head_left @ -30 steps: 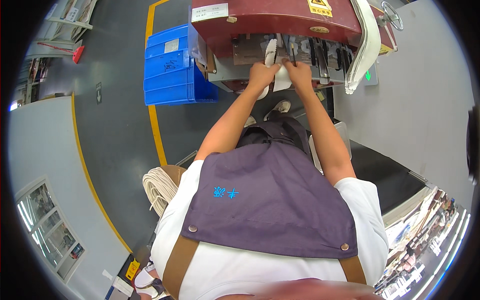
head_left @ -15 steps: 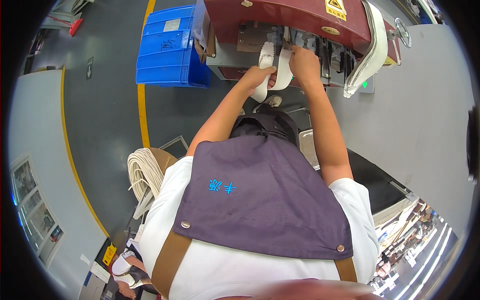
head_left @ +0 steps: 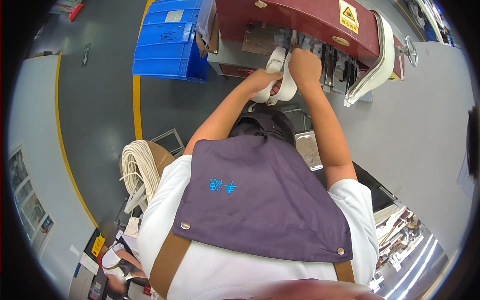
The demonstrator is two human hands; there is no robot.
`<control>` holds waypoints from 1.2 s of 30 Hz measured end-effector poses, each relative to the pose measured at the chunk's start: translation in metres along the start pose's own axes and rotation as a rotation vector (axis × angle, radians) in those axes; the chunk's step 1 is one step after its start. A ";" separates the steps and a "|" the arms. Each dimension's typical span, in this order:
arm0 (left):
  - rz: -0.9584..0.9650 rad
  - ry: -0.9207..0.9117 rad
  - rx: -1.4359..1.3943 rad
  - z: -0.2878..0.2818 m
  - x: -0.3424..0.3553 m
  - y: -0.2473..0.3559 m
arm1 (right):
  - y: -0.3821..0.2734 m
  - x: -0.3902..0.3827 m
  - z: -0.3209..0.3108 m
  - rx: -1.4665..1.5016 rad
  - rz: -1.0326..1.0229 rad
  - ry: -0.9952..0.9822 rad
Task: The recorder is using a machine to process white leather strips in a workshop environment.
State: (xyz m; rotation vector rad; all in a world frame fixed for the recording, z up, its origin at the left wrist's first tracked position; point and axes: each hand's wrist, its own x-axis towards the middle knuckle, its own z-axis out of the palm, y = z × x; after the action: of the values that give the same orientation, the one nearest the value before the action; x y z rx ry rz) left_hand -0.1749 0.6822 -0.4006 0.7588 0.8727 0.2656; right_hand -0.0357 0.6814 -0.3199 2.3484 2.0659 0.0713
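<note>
A white strip [head_left: 287, 92] with a scalloped end hangs in a loop in front of a dark red machine [head_left: 300, 16]. My left hand [head_left: 263, 82] is closed round the strip below its scalloped end, with the thumb lying across it. At the machine's front opening my right hand [head_left: 305, 65] is closed in a fist on the other side of the loop. Its fingertips are turned away, right by a narrow metal part [head_left: 294, 38] of the machine. Dark metal bars [head_left: 330, 70] stand to the right of that hand.
Several white scalloped strips [head_left: 382, 60] drape over the machine's right end, beside a handwheel [head_left: 410, 51]. A blue crate [head_left: 167, 47] stands left of the machine. Coiled white cord [head_left: 137, 165] lies at my left. Another person [head_left: 120, 262] is at lower left.
My left hand has shifted slightly right, bringing the strip's scalloped end closer to my right hand. The lower loop has narrowed. The whole view has also tilted a little.
</note>
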 end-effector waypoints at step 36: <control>0.086 -0.358 -0.257 -0.007 -0.089 0.012 | -0.027 -0.062 -0.033 1.075 -0.218 0.057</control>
State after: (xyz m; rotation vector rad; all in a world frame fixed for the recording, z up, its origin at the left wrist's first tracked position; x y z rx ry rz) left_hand -0.2359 0.6496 -0.3423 0.5803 0.4570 0.3008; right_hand -0.0715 0.6223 -0.2891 2.4691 2.8054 -1.2807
